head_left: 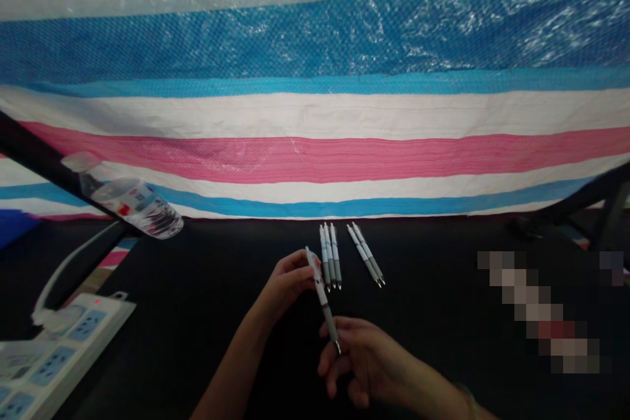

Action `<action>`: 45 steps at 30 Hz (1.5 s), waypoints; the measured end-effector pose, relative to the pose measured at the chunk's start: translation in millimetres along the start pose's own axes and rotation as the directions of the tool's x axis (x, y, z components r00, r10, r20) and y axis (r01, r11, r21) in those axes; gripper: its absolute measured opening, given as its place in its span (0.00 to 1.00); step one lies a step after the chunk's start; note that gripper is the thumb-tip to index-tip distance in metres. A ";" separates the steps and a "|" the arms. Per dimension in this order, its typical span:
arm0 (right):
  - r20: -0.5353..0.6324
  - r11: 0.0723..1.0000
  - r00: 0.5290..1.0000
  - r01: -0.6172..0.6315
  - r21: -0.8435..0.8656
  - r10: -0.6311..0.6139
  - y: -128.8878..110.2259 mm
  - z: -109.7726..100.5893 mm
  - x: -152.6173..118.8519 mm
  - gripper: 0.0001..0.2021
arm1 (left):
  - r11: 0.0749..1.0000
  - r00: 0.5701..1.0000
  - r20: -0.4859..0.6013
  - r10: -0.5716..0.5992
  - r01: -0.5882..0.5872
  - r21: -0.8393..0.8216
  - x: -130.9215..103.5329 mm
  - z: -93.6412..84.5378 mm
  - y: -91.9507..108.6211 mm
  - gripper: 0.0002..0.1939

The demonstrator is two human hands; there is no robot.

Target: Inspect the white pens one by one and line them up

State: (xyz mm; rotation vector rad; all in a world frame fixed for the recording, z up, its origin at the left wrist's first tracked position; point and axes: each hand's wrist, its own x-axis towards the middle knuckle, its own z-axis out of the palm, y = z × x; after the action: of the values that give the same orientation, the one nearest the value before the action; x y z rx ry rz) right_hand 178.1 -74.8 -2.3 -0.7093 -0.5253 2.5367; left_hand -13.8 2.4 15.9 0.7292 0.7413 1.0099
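A white ballpoint pen (322, 293) with a grey grip is held slanting above the black table, its metal tip pointing down toward me. My left hand (290, 279) pinches its upper part between thumb and fingers. Around the grey grip near the tip, the thumb and forefinger of my right hand (364, 354) are closed, while its other fingers curl loosely below. Just beyond my left hand lie three similar pens (330, 256) side by side, tips toward me. To their right, two more pens (366, 254) rest together at a slant.
On the left, a clear plastic bottle (138, 207) leans over by a dark frame bar. A white power strip (63, 348) with a plugged-in cable (69, 262) sits at lower left. Behind the black table (433, 302) hangs a striped plastic sheet (315, 161). A blurred patch covers something at right.
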 end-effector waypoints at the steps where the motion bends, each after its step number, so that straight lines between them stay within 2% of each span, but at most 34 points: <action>1: 0.001 1.000 1.000 -0.003 0.005 0.003 0.0 0.0 -0.3 0.18 | 1.000 1.000 0.011 -0.004 0.004 0.003 0.0 0.2 0.1 0.10; 5: 0.006 0.999 0.999 0.037 -0.006 -0.037 1.1 -1.0 -1.0 0.19 | 1.000 1.000 0.019 -0.002 0.002 0.010 0.6 1.5 -0.1 0.09; 9: 0.023 1.000 1.000 0.008 0.017 -0.008 0.8 -1.1 -0.2 0.22 | 1.000 1.000 -0.004 0.013 -0.013 -0.005 1.5 2.2 -0.7 0.10; 14: 0.020 0.999 0.999 0.037 0.005 -0.037 -0.5 0.4 -0.8 0.19 | 1.000 1.000 0.000 0.023 -0.023 -0.009 1.8 1.9 -1.6 0.11; 18: 0.040 1.000 0.999 -0.004 -0.002 0.004 1.3 -2.0 -0.6 0.21 | 1.000 1.000 -0.004 0.029 -0.029 0.007 2.7 1.2 -2.3 0.12; 21: 0.050 1.000 0.999 -0.003 -0.021 0.004 5.6 -6.6 1.4 0.19 | 0.999 0.999 -0.016 0.037 -0.037 0.001 3.3 0.8 -3.0 0.12; 26: 0.063 0.999 0.998 -0.027 -0.046 0.029 10.3 -11.8 2.7 0.22 | 0.995 0.988 -0.123 0.097 -0.099 -0.014 4.2 -2.8 -2.4 0.11; 31: 0.072 0.997 0.996 -0.041 -0.069 0.046 9.1 -12.9 0.9 0.21 | 0.972 0.944 -0.268 0.190 -0.220 -0.086 6.8 -10.3 2.7 0.12; 36: 0.093 0.995 0.993 -0.071 -0.076 0.078 8.8 -13.1 1.6 0.21 | 0.960 0.911 -0.359 0.202 -0.256 -0.111 7.8 -12.7 6.4 0.14; 41: 0.098 0.997 0.994 -0.040 -0.067 0.047 9.2 -12.0 0.7 0.20 | 0.963 0.916 -0.351 0.194 -0.245 -0.107 8.7 -13.5 4.9 0.15; 45: 0.084 0.997 0.996 -0.033 -0.073 0.040 8.1 -11.7 -0.6 0.20 | 0.978 0.955 -0.245 0.165 -0.191 -0.086 6.8 -12.7 2.6 0.13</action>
State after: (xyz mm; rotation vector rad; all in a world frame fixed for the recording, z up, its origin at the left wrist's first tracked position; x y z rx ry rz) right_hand 182.6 -79.0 -15.1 -0.6432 -0.6412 2.6029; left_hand -23.0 11.9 9.8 0.5939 0.8296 1.3083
